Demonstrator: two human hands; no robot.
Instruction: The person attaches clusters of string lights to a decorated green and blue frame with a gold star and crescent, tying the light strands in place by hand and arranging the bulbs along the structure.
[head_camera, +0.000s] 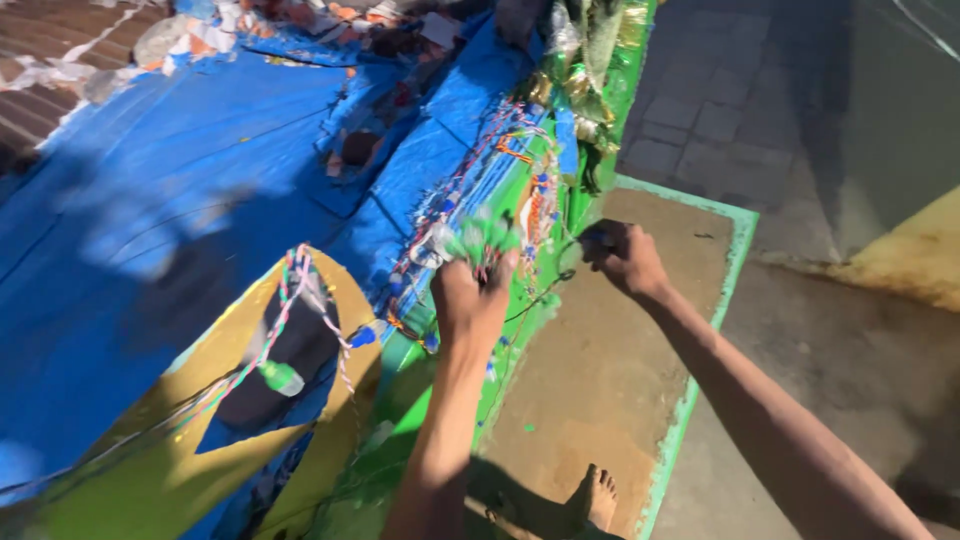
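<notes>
Bare foot (598, 497) standing at bottom edge on brown sandy slab with green painted rim (700, 370). Left hand (470, 295) reaching up, fingers closing around bunch of small pale-green bulbs on multicoloured twisted wire string (482, 240), lying along green edge of blue tarpaulin sheet (180, 200). Right hand (625, 260) curling shut just beside it on small dark object; what it is cannot be told. Another green bulb (280, 376) hanging lower left over yellow-and-black panel (160, 470).
</notes>
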